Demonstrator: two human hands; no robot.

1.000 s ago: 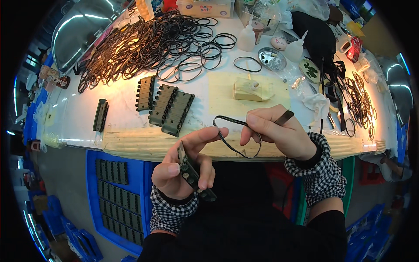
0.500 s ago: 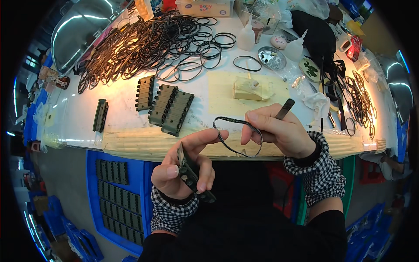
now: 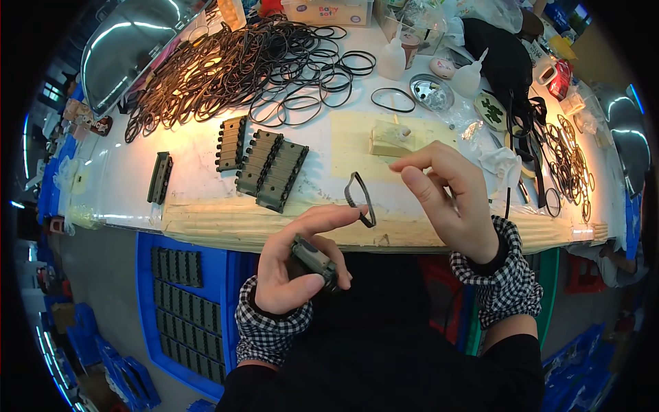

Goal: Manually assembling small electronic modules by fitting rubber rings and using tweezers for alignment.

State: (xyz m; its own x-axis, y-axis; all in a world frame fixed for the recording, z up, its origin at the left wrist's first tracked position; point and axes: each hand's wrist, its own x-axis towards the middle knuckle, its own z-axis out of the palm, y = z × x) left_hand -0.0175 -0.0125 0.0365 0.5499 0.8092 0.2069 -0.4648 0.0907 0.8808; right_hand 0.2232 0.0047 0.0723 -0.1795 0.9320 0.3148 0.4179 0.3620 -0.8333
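Yellow edging (image 3: 412,237) lines the table (image 3: 195,189) front; left hand (image 3: 280,276) and right hand (image 3: 456,213) overlap it in view, open gap between. Black belt (image 3: 370,211), thin textured loop, hangs there off left index fingertip. Left thumb and fingers pinch green block (image 3: 314,258), tilted; right thumb and index spread apart.

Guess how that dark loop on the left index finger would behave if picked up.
The dark loop is probably light: it is thin, and the left hand seems to support it on one finger. It likely bends yet springs back, since it stands open rather than collapsing. Rolling seems unlikely, as it is far from round.
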